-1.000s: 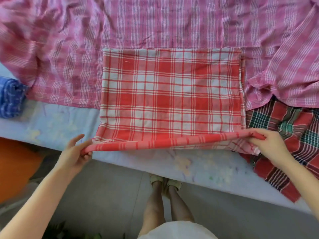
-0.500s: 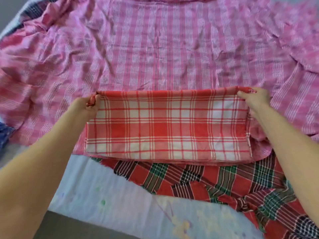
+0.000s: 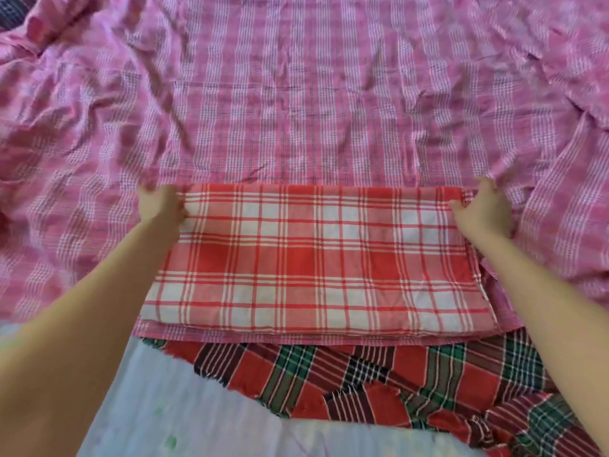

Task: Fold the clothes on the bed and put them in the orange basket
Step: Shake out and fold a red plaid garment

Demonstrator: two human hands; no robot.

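A red and white checked cloth (image 3: pixel 316 258) lies folded into a wide rectangle on top of a large pink checked cloth (image 3: pixel 296 94). My left hand (image 3: pixel 159 206) grips its far left corner. My right hand (image 3: pixel 482 211) grips its far right corner, fingers curled round the folded edge. Both arms reach forward along the sides of the cloth. The orange basket is out of view.
A crumpled red, green and black tartan cloth (image 3: pixel 412 384) lies at the near right, partly under the pink cloth. The pale blue bed sheet (image 3: pixel 164 407) shows at the near left. A dark cloth (image 3: pixel 10 11) peeks in at the far left corner.
Both hands carried the near edge of the red checked cloth away from me and laid it on the far edge, halving the cloth. The view has shifted closer over the bed.
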